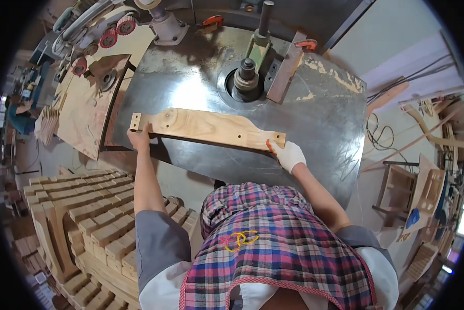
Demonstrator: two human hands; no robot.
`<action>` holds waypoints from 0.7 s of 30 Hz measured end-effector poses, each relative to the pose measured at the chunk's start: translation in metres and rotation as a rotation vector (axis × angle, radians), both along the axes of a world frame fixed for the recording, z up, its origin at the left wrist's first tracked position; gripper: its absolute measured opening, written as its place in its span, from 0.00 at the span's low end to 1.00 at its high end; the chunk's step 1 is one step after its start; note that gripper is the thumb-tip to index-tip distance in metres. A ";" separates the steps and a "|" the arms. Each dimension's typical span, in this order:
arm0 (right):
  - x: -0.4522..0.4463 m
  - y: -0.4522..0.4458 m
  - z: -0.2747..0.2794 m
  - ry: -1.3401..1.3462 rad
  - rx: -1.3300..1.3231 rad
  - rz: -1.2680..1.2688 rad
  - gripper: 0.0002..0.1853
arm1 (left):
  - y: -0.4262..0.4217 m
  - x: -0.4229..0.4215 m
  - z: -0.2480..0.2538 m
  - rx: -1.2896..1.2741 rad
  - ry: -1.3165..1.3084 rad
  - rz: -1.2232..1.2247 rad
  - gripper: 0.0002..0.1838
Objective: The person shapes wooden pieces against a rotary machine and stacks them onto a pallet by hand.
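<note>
A long pale wooden board (pixel 203 125) with a curved far edge and several drilled holes is held level above the metal machine table (pixel 190 160). My bare left hand (pixel 139 138) grips its left end, where a small block with holes shows. At the right end, my right hand (pixel 289 155), in a white glove with orange fingertips, is closed on the board's near corner. Beyond the board stands the machine's upright spindle (pixel 246 77), apart from the wood. Some of the fingers are hidden behind or under the board.
Stacked wooden parts (pixel 95 217) fill the lower left. A brown bar (pixel 286 70) lies right of the spindle, with an orange clamp (pixel 307 45) at its far end. A plywood table (pixel 82 113) adjoins on the left. Another person (pixel 19 113) is at the far left.
</note>
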State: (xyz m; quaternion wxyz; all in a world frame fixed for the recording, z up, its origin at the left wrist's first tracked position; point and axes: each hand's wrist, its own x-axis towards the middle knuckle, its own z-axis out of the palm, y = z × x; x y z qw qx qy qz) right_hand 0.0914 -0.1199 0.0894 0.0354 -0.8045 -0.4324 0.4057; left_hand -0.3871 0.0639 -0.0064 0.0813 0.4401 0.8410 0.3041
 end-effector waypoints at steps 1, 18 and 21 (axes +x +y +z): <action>-0.009 0.001 -0.001 -0.112 0.028 0.065 0.42 | 0.009 -0.015 0.002 0.011 -0.111 -0.057 0.46; -0.054 0.072 0.014 -0.322 -0.162 -0.163 0.42 | 0.200 0.037 0.041 -0.422 0.154 -0.436 0.40; -0.060 0.078 0.012 -0.315 -0.163 -0.174 0.42 | 0.208 0.034 0.044 -0.430 0.156 -0.445 0.40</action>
